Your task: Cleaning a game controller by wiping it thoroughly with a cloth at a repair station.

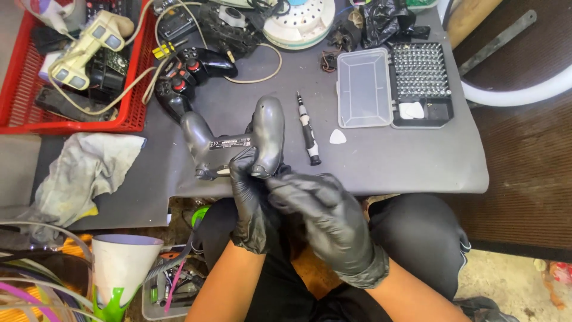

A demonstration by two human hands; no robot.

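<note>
A grey mat (381, 161) covers the work surface. On it, toward its far right, an open screwdriver-bit case (394, 86) lies beside a small precision screwdriver (308, 132) and a white triangular pick (338, 137). At the mat's far left stands a red basket (18, 89) of old controllers, with a black gamepad (190, 71) just beside it and a crumpled grey rag (80, 173) nearer.

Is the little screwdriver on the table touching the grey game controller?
Apart. The head view shows bare table between the screwdriver and the grey controller.
</note>
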